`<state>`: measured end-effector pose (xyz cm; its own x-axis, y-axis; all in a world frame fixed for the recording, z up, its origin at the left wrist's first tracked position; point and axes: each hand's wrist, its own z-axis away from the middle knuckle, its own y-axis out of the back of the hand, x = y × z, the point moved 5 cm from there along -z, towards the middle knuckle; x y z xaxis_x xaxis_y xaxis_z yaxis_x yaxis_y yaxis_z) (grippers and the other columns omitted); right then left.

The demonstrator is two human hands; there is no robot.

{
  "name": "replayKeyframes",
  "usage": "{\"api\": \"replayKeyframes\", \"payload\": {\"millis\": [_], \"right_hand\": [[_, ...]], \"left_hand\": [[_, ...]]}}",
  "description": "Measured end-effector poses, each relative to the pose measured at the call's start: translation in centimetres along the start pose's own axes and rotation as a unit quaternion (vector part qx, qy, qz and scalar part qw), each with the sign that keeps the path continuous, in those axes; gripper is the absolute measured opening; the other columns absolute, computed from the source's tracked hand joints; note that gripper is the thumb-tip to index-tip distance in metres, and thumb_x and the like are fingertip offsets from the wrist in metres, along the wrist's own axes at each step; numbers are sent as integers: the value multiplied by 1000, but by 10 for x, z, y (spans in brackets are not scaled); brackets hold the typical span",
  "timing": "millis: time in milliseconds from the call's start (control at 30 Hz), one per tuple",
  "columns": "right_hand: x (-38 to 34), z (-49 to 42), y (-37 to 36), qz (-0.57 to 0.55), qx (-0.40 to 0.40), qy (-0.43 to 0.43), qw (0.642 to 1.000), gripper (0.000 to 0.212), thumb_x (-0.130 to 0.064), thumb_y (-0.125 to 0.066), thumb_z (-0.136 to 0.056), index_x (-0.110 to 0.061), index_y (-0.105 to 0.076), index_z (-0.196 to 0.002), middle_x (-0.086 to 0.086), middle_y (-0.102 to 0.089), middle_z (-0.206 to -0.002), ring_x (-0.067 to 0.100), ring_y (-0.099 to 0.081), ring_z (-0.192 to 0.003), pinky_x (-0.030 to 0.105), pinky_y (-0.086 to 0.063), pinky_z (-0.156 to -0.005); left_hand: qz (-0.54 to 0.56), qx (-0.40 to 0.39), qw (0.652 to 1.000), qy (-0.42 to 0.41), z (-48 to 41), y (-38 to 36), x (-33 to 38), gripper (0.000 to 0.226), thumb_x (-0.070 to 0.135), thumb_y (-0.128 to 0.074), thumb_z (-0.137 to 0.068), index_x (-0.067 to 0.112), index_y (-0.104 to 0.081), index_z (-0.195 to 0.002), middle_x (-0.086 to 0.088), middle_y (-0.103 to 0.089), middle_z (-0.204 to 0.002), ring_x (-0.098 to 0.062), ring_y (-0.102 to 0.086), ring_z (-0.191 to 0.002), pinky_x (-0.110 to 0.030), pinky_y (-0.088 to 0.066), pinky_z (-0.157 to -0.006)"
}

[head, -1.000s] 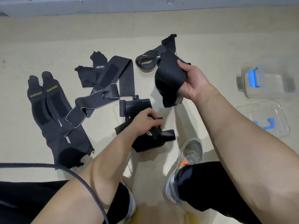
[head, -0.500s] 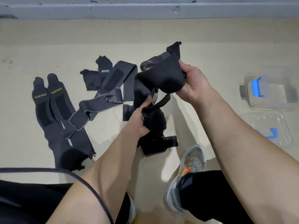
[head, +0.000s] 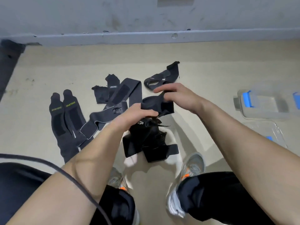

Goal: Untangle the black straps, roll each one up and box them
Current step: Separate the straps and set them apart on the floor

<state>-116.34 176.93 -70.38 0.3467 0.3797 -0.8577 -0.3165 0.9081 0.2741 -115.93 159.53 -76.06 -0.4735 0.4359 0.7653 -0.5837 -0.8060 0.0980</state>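
Both hands hold one tangled black strap bundle (head: 149, 140) above the floor. My left hand (head: 136, 114) grips its middle from the left, and the lower part hangs down in wide bands. My right hand (head: 175, 96) pinches the bundle's upper fold (head: 154, 103). A looped black strap (head: 164, 77) lies on the floor just behind my right hand. Two flat straps marked XUEYING (head: 65, 120) lie at the left. A grey strap pile (head: 113, 101) lies between them and my hands. The clear box (head: 266, 106) with blue latches stands at the right.
The box's clear lid (head: 269, 135) lies on the floor in front of the box. My two shoes (head: 190, 177) and knees fill the bottom of the view. A dark cable (head: 48, 166) crosses my left arm. A grey wall skirting (head: 146, 36) runs along the back.
My left hand rose with the lower bundle to meet my right hand. My right hand turned palm down and left the looped strap on the floor behind it. The camera tilted up.
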Motion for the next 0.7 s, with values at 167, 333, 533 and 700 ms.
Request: {"api": "replayKeyframes", "payload": {"millis": [167, 333, 533, 700], "right_hand": [[-49, 21, 12, 225, 37, 68, 971, 15, -23, -76, -84, -23, -70, -98, -14, -68, -93, 6, -62, -84, 25, -50, -78], [-67, 66, 35, -25, 61, 60, 996, 10, -6, -69, -94, -13, -68, -87, -6, -72, -70, 10, -65, -68, 29, -51, -73], [-78, 108, 34, -172, 87, 58, 979, 12, -4, -60, -99, -15, -56, -95, 2, -69, -70, 15, -61, -61, 30, -54, -61], [-78, 113, 23, -226, 105, 50, 967, 15, -9, -60, -100, -19, -54, -91, 1, -69, -75, 17, -61, -63, 29, -53, -56]], "left_hand": [[-25, -15, 1000, 2, 42, 20, 46, 24, 28, -84, -79, 18, -79, -100, -7, -79, -99, -27, -75, -97, -41, -56, -97], [17, 10, 998, -60, 98, 21, 100, 22, 32, -76, -89, 12, -77, -83, -6, -75, -80, -20, -72, -74, -30, -56, -71], [84, 23, 994, -59, 142, 14, 114, 34, 36, -66, -96, 13, -58, -73, -2, -61, -68, -13, -54, -45, -18, -43, -43], [116, 94, 979, -136, 145, 18, 115, 24, 30, -74, -88, 12, -68, -73, -3, -63, -68, -15, -57, -58, -26, -50, -61]]}}
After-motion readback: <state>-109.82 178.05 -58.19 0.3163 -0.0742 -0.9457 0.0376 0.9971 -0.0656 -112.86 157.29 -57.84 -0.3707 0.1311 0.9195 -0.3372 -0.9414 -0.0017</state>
